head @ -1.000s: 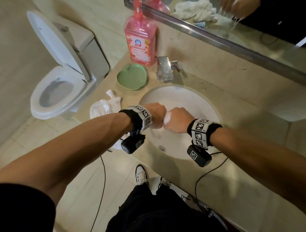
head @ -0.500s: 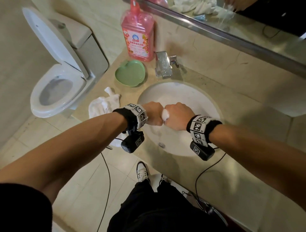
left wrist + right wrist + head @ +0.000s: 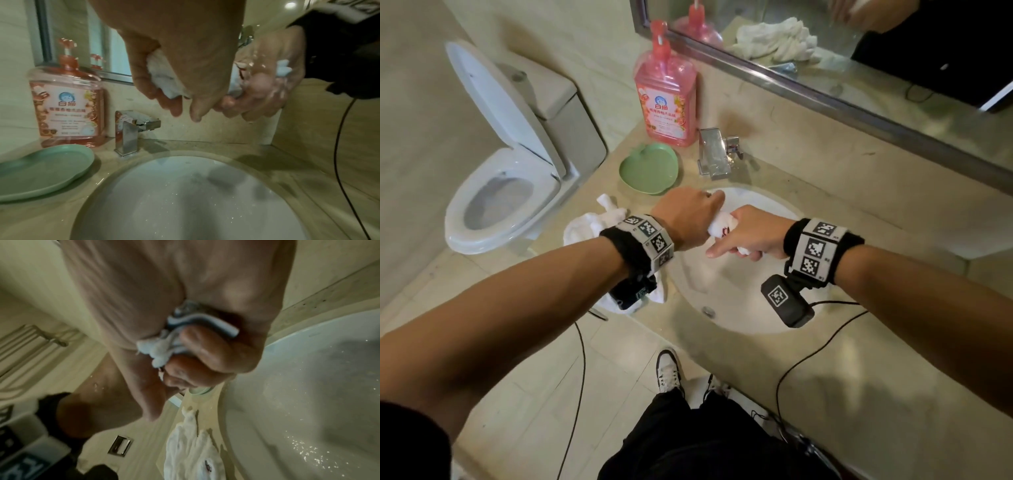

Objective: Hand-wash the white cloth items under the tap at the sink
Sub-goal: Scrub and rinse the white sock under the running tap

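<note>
My fists have parted since a moment ago. My left hand (image 3: 690,219) and right hand (image 3: 751,233) both curl tight round the small wrung white cloth (image 3: 720,226) above the round white sink (image 3: 739,318).

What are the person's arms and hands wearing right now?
Both forearms are bare, with a dark sleeve edge near the left shoulder. Each wrist carries a black band faced with white panels printed with black square tag markers. A small black camera box, bearing a similar marker, hangs under each wrist, and a thin black cable trails from it. The left hand and right hand are ungloved.
</note>
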